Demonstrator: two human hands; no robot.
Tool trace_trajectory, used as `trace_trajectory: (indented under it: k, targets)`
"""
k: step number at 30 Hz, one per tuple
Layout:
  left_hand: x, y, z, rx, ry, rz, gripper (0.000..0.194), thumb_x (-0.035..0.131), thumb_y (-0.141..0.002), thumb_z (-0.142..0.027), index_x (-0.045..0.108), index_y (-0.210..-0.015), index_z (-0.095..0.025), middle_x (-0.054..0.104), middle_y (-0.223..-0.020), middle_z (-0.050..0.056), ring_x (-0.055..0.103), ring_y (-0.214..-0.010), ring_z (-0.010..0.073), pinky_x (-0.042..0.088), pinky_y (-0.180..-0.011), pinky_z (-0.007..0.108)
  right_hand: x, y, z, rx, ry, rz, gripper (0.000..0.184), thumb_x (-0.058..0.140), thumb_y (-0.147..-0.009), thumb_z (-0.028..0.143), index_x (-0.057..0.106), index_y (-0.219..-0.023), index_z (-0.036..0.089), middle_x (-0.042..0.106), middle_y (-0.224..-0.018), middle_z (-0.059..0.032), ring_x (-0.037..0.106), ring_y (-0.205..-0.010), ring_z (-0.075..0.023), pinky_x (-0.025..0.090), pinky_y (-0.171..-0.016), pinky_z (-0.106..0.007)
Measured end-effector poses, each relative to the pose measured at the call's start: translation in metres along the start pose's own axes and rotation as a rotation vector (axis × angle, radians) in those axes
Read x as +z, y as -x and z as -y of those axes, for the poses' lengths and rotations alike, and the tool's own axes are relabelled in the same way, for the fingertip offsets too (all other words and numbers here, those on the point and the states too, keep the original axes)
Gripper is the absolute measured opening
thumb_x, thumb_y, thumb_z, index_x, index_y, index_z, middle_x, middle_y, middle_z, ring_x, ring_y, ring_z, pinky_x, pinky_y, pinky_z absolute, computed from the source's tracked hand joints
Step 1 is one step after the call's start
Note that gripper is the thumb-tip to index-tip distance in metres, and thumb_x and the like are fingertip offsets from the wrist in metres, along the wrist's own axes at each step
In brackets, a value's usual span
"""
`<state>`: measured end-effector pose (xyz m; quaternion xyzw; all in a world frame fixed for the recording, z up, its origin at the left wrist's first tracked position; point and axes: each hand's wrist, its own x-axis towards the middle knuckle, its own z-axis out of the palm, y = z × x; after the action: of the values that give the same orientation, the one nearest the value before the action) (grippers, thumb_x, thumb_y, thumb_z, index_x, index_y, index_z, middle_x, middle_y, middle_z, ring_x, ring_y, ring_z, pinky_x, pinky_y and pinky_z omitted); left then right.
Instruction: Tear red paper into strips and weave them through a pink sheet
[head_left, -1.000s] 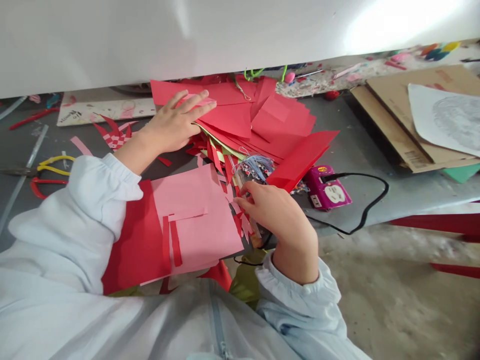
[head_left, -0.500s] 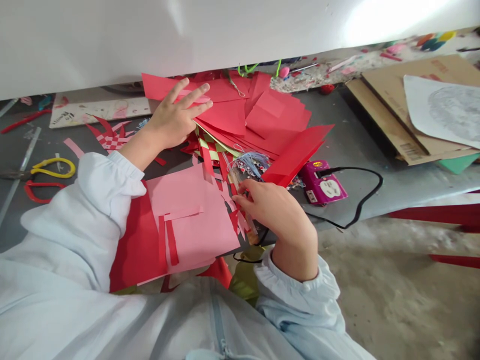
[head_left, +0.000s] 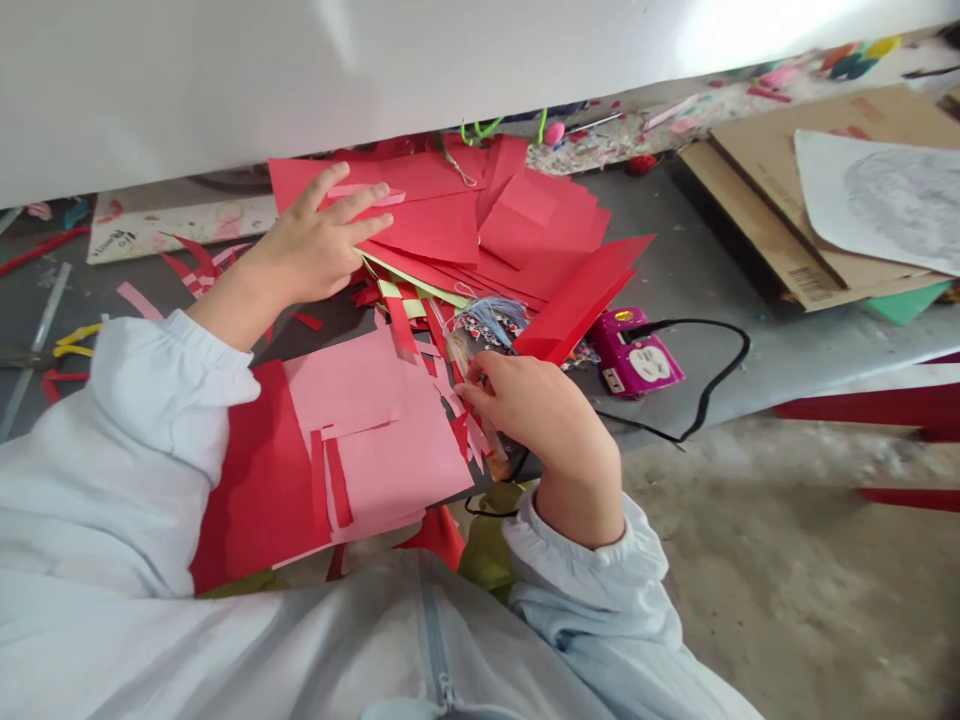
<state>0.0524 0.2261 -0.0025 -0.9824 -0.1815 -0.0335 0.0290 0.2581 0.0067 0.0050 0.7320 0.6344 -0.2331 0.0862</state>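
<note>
My left hand [head_left: 319,240] is stretched out with its fingers spread over the left end of the red paper pile [head_left: 435,225]. My right hand [head_left: 529,400] is closed, thumb and fingertips together at the paper scraps [head_left: 469,440]; what they pinch, if anything, I cannot make out. Between my arms a pink sheet [head_left: 405,470] lies over a larger red sheet [head_left: 255,490], with thin red strips [head_left: 341,485] on top. A green-and-red woven paper piece [head_left: 405,305] and a bundle of light blue tassel threads [head_left: 491,315] lie just beyond my right hand.
To the right are a purple box [head_left: 637,355] with a black cord [head_left: 739,365] and stacked cardboard [head_left: 750,220] bearing a drawing [head_left: 885,205]. Yellow-and-red-handled scissors [head_left: 71,350] lie partly under my left sleeve. A white panel [head_left: 420,70] overhangs the table's back.
My left hand has slid slightly left and toward me, and its sleeve covers more of the scissors. My right hand stays at the scraps. The whole view has shifted a little.
</note>
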Motion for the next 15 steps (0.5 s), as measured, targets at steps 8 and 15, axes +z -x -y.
trace_trajectory:
  k: [8,15]
  targets:
    - [0.009,0.009,-0.016,0.173,-0.092,0.097,0.013,0.059,-0.087,-0.022,0.069,-0.089,-0.014,0.069,-0.129,0.009,0.044,-0.143,0.0289,0.027,-0.122,0.059,0.0,-0.004,0.008,0.087,-0.003,-0.048,0.027,0.053,-0.099,0.03,0.071,-0.11,0.013,0.077,-0.102,-0.015,0.074,-0.099,-0.0317,0.037,-0.066,-0.033]
    - [0.023,-0.007,-0.031,0.166,-0.231,0.04,0.025,0.045,-0.089,-0.01,0.069,-0.096,-0.018,0.07,-0.1,0.007,0.062,-0.102,0.0238,0.048,-0.09,0.042,0.007,-0.012,0.008,0.047,0.019,-0.08,0.027,0.052,-0.096,0.024,0.076,-0.103,0.015,0.076,-0.1,-0.0178,0.074,-0.096,-0.0315,0.038,-0.063,-0.032]
